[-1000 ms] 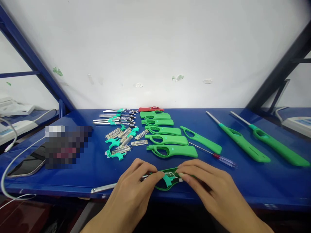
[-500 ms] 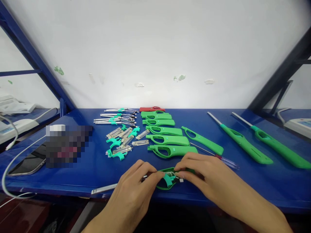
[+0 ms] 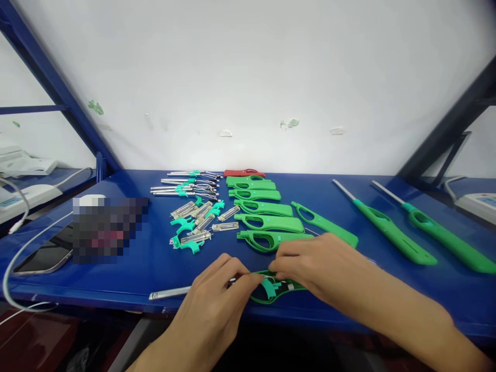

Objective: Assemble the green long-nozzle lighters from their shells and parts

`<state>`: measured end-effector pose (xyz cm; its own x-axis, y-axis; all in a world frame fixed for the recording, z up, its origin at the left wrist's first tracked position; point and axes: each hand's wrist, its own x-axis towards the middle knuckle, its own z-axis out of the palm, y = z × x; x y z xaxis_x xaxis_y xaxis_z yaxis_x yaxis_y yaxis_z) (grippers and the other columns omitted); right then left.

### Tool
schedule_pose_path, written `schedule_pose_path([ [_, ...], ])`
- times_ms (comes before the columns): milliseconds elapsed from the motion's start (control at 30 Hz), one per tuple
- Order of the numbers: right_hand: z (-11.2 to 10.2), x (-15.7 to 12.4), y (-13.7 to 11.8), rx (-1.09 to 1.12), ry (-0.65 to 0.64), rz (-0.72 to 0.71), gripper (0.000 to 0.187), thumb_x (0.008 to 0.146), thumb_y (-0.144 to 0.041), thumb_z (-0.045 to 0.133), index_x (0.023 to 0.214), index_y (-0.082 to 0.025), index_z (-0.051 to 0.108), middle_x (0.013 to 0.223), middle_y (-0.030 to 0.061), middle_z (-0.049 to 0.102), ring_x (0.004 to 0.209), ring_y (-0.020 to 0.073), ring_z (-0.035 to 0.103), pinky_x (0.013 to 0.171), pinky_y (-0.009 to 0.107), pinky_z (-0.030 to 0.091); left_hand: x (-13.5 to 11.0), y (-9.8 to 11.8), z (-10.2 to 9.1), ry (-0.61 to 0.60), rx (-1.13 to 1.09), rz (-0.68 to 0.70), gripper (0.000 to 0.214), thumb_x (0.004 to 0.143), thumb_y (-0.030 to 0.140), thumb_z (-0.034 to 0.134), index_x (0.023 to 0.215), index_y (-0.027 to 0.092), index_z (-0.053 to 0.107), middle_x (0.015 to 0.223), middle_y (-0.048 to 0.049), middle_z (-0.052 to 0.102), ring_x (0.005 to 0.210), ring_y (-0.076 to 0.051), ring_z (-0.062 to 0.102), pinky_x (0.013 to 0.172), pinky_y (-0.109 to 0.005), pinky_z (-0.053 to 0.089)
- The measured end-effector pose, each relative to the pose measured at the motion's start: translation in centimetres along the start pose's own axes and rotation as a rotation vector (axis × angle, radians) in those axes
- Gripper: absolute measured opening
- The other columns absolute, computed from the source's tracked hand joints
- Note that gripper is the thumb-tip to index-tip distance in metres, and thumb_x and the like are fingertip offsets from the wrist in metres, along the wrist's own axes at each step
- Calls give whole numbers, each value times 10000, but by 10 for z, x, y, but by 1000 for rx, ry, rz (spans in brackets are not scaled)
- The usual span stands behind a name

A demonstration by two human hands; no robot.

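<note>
A half-open green lighter body (image 3: 271, 292) with a teal trigger and thin wires lies near the front edge of the blue table (image 3: 387, 279). My left hand (image 3: 220, 297) pinches its left end, where a metal tube (image 3: 170, 293) sticks out leftward. My right hand (image 3: 318, 268) is closed over the right part, fingertips on the small parts inside. Behind it lies a column of green lighter shells (image 3: 267, 223), with a red shell (image 3: 244, 173) at the far end.
Teal triggers and clear gas tubes (image 3: 197, 225) and metal nozzle tubes (image 3: 186, 187) lie left of the shells. Two finished green lighters (image 3: 387, 230) lie at right. A phone (image 3: 42, 256), a white cable (image 3: 23, 248) and a blurred patch sit at left.
My right hand has slid left and up over the lighter body, hiding the screwdriver that showed behind it. The view has shifted slightly. My left hand has stayed in place.
</note>
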<state>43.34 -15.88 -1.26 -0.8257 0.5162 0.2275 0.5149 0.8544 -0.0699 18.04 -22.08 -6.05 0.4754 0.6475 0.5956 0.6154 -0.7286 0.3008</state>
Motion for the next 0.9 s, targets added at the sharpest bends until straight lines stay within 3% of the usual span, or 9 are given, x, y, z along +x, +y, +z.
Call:
schedule_pose_path([
  [367, -6, 16, 6, 42, -56, -77, 203, 1016, -133, 728, 861, -264, 747, 796, -64, 749, 664, 134, 692, 543, 315, 308, -1, 0, 0, -9, 29, -2, 438, 1010, -91, 439, 1224, 219, 662, 956, -30, 632, 824, -181, 541, 716, -304, 512],
  [533, -1, 10, 7, -31, -54, -149, 208, 960, -24, 705, 945, -231, 711, 821, -30, 719, 671, 154, 660, 544, 332, 252, -1, -1, 1, 10, 32, 12, 416, 1020, -80, 454, 1228, 213, 664, 954, -26, 637, 827, -175, 543, 714, -299, 505],
  [700, 4, 3, 6, -209, 33, -264, 240, 906, -24, 753, 1071, -187, 693, 879, -18, 711, 693, 169, 682, 537, 351, 316, -3, -1, -1, 2, 39, 7, 390, 1028, -70, 469, 1219, 205, 670, 955, -27, 632, 821, -177, 536, 709, -300, 499],
  [900, 6, 6, 1, -276, 109, -273, 254, 857, -16, 777, 1014, -196, 688, 828, -32, 692, 589, 182, 654, 495, 365, 334, -1, -2, 0, 7, 43, 16, 401, 1018, -81, 480, 1240, 193, 669, 958, -31, 632, 826, -180, 538, 715, -304, 501],
])
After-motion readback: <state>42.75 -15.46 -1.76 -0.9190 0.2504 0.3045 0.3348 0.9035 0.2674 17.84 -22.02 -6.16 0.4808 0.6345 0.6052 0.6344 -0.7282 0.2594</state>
